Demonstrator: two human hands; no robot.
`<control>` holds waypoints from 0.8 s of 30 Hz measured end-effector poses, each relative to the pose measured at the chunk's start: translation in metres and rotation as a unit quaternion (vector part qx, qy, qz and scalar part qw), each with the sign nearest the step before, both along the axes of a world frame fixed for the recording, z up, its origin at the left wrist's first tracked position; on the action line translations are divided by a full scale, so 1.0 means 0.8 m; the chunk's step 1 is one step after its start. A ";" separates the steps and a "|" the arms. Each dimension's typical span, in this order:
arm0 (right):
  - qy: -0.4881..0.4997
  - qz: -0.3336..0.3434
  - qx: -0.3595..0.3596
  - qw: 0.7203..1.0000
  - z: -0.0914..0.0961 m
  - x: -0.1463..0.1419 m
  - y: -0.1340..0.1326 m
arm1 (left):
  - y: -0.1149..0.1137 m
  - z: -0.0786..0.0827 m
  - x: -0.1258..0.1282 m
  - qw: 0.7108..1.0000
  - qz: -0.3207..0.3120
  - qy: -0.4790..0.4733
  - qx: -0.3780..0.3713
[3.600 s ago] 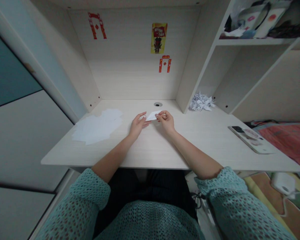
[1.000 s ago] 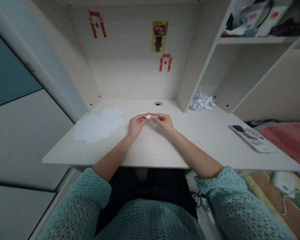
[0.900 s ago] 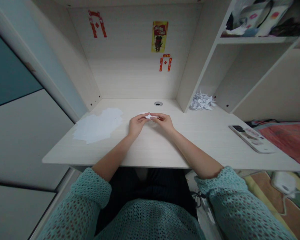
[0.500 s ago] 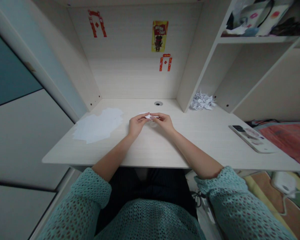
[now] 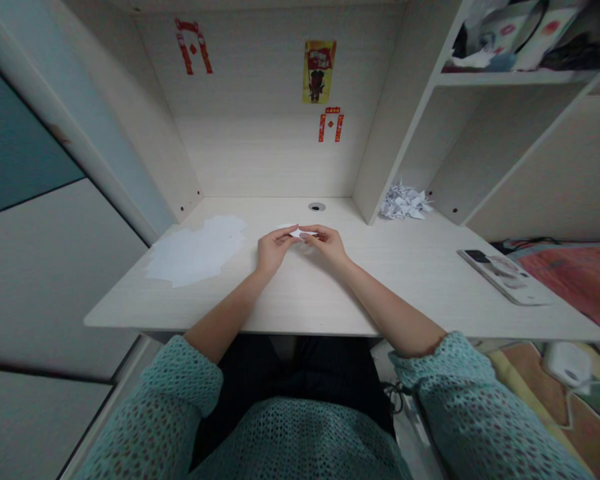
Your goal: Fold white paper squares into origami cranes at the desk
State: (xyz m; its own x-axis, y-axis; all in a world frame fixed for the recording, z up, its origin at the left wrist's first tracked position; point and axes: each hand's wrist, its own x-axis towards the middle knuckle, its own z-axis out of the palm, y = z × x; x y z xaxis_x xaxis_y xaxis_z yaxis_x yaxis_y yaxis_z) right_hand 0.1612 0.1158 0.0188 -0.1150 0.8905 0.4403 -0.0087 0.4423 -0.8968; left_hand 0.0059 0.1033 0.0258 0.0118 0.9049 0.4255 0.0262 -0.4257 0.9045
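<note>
Left hand [image 5: 273,248] and right hand [image 5: 331,244] each have a fingertip grip clamped on the folded paper [image 5: 297,232] (down at the bench [image 5: 300,300]). I'd line the edges up before pressing.

The left hand [image 5: 273,250] and right hand [image 5: 330,245], pinching a small paper [image 5: 300,233] between them, fill the middle of the counter [image 5: 430,280]. Loose sheets [image 5: 195,250] cover its left part, below the side wall [image 5: 165,133]. Bare counter runs from the hands to the near edge, and rightward as far as the phone [image 5: 503,275]. Far right, an upright shelf panel [image 5: 395,127] blocks the way, with a heap of folded paper [image 5: 404,202] in the bay beside it. The back wall [image 5: 270,153] closes the far side, a cable hole [image 5: 317,207] just before it.
</note>
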 end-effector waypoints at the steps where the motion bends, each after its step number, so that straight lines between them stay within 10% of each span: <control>1: -0.002 0.000 0.000 1.000 0.000 0.000 0.000 | 0.000 0.001 0.001 1.000 0.000 -0.002 0.001; 24: -0.015 -0.058 0.001 0.998 0.004 -0.002 -0.007 | 0.008 -0.003 -0.001 0.997 -0.039 -0.027 -0.064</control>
State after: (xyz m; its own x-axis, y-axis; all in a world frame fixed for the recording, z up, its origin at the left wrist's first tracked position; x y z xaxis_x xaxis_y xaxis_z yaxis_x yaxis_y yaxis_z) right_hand 0.1596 0.1102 0.0220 -0.0237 0.8974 0.4406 0.0695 0.4412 -0.8947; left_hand 0.0050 0.1096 0.0231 0.0645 0.9493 0.3077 -0.0522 -0.3047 0.9510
